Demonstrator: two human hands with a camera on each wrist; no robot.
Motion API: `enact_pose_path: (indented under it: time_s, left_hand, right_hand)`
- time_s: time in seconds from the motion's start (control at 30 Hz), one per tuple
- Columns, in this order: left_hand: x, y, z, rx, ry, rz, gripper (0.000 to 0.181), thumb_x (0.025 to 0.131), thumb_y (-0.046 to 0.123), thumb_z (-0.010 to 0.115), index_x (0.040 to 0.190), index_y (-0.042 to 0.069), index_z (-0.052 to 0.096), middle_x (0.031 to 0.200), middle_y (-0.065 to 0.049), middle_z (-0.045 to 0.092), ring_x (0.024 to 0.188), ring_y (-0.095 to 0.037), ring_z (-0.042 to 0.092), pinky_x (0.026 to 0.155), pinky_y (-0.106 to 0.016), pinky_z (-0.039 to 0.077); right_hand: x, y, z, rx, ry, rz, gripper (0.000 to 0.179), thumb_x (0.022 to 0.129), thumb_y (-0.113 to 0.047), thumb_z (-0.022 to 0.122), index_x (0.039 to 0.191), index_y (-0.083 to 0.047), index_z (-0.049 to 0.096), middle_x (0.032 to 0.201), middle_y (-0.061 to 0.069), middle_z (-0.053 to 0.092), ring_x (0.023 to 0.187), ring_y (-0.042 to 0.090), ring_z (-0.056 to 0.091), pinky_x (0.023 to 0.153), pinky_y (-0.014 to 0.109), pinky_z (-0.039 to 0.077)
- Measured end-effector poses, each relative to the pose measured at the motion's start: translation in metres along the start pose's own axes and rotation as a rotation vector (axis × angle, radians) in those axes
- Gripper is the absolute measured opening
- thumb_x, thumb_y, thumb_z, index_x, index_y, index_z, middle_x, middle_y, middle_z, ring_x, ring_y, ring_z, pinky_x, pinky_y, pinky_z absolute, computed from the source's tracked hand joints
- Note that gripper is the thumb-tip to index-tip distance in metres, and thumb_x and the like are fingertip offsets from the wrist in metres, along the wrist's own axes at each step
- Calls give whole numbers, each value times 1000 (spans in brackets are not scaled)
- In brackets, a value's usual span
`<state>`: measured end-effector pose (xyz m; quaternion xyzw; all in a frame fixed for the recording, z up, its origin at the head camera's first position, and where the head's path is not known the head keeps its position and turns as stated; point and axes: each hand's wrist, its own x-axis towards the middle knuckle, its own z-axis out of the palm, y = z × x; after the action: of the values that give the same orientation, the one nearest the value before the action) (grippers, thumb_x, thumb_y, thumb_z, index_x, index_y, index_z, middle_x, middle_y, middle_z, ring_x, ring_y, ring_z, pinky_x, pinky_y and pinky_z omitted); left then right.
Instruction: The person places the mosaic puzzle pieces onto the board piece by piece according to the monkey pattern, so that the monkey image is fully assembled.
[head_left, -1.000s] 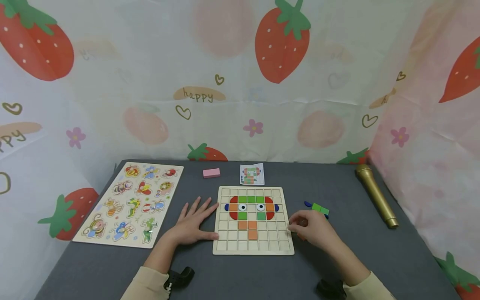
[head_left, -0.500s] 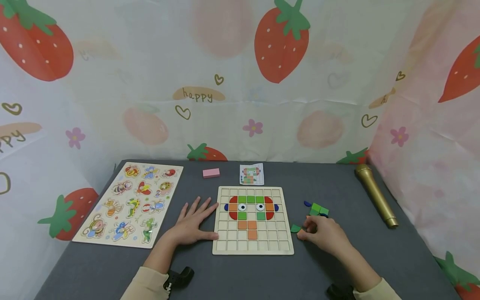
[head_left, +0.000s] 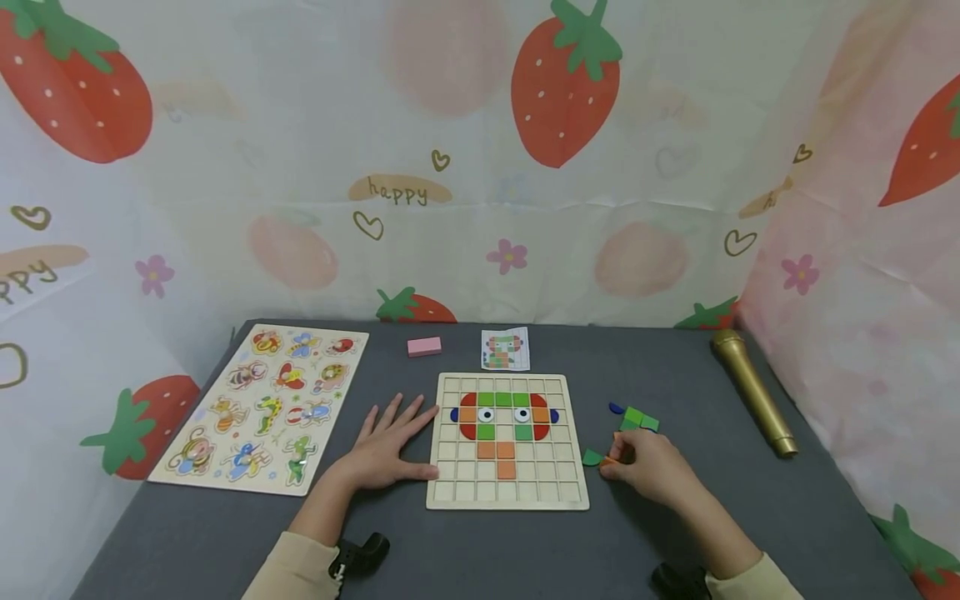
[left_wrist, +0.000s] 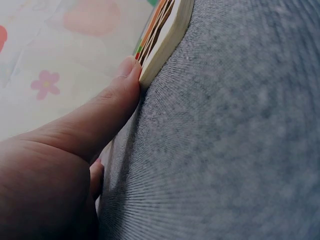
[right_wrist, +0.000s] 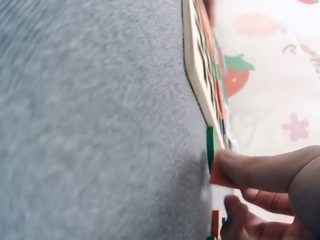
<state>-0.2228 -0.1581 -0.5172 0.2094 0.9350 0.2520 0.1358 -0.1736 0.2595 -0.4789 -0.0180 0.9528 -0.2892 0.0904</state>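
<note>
My left hand [head_left: 382, 454] lies flat with spread fingers, its fingertips and thumb at the left edge of a wooden grid board [head_left: 457, 492]. The board carries a face pattern of coloured tiles: red curved ones, green and orange squares, and two eye tiles [head_left: 486, 414]. Just off its right edge, my right hand [head_left: 652, 471] pinches an orange tile [right_wrist: 220, 175], the thumb over one face of it. A green curved tile [head_left: 592, 457] lies between that hand and the board. Beyond the right fingers sit more loose tiles, green [head_left: 633, 417] and blue [head_left: 616, 408].
A picture card [head_left: 505, 348] and a pink block [head_left: 424, 347] stand behind the board. On the left lies a wooden puzzle board [head_left: 247, 408] with insect pictures. A gold cylinder [head_left: 753, 392] lies at the right. Strawberry-print cloth [head_left: 480, 250] surrounds the grey table.
My right hand has drawn back to the right from the board's edge, uncovering the green curved tile, and its fingers now pinch the orange tile. The left hand stays in place.
</note>
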Motion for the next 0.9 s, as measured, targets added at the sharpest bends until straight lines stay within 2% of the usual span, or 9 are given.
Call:
enact_pose_path:
  time_s: [0.2,0.33,0.47,0.77,0.9]
  left_hand:
    - [1,0,0,0,0,5,100,80,67,73,162,30,27,170,-5,14,157,-37,-5,121,-64,-8]
    - [1,0,1,6,2,8,100,81,67,73,161,29,27,170,-5,15,157,-37,-4,121,-64,-8]
    - [1,0,1,10,3,8,100,81,67,73,162,29,27,171,-5,14,157,-37,-4,121,-64,-7]
    - [1,1,-1,14,11,15,100,81,67,73,161,29,28,170,-6,15,157,-38,-3,121,-64,-7]
    - [-1,1,-1,12,8,16,100,81,66,73,162,28,27,170,-6,14,157,-38,-3,121,-65,-7]
  right_hand:
    - [2,-6,0,60,8,-24,27,81,-25,86,77,-15,62,77,-3,62,69,15,52,59,29,42]
    - [2,-16,0,92,6,-19,28,81,-26,86,79,-14,61,79,-1,62,70,15,54,58,30,44]
    - [4,-28,1,132,7,-50,27,82,-24,85,80,-13,61,79,0,62,71,15,56,58,29,45]
    - [10,-55,10,155,46,-97,23,82,-21,85,82,-13,63,75,-1,61,70,14,55,58,28,46]
    - [12,-63,16,171,39,-121,19,81,-22,86,81,-14,68,73,-4,63,68,13,56,58,27,47]
